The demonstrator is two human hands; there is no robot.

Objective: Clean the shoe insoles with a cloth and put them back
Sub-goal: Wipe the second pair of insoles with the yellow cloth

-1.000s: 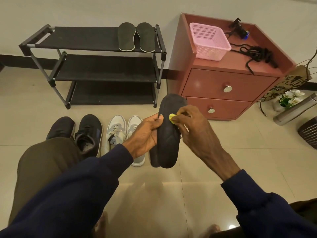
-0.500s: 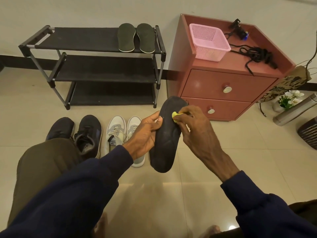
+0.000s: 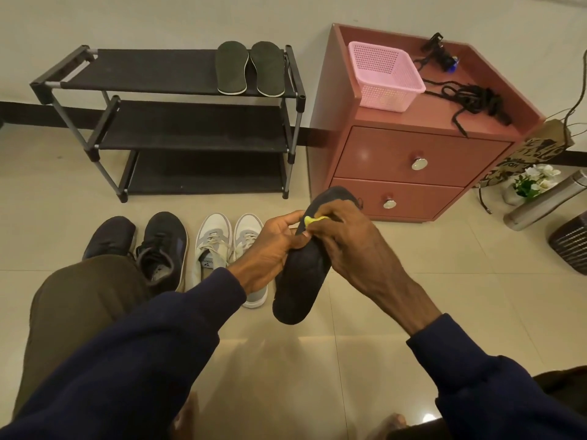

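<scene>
Black insole (image 3: 300, 281) is up in front of me, above the floor (image 3: 428, 296), one end pointing far. My left hand (image 3: 270, 249) grips its left edge, thumb on top. My right hand (image 3: 346, 246) pinches a yellow cloth (image 3: 313, 220) against the far end. Two more insoles (image 3: 249, 69) lie side by side on the rack's (image 3: 158, 71) top shelf, far left. Black shoes (image 3: 162, 246) and white shoes (image 3: 222, 246) stand below, left.

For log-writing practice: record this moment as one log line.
step: cleaning | left hand: grips black shoe insole | right hand: pinches small yellow cloth against it | black rack top: two dark green insoles
</scene>
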